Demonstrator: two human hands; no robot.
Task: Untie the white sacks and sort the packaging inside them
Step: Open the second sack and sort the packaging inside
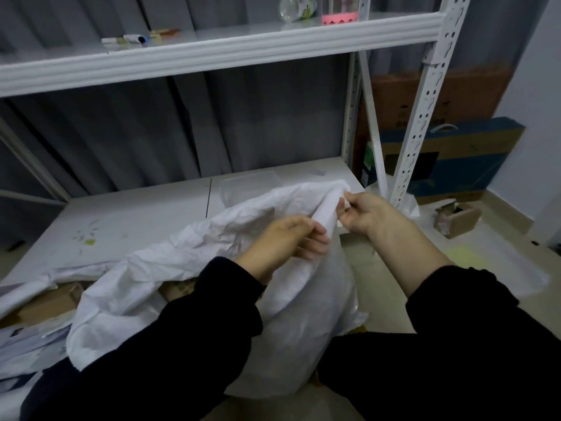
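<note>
Before the shelf [136,214], left hand [283,238] and right hand [362,214] grip the white sack [212,238] by its rolled neck, slanting up-right

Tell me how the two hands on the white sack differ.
The left hand grips the sack low on its neck, from the left; the right hand grips it higher, from the right. The left hand is nearer the person than the right hand. Both curl fingers round it.

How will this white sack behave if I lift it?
Likely floppy: the white sack lies creased and sagging. Its bulging lower part may swing or slump; the left hand and right hand grip only the twisted neck.
</note>
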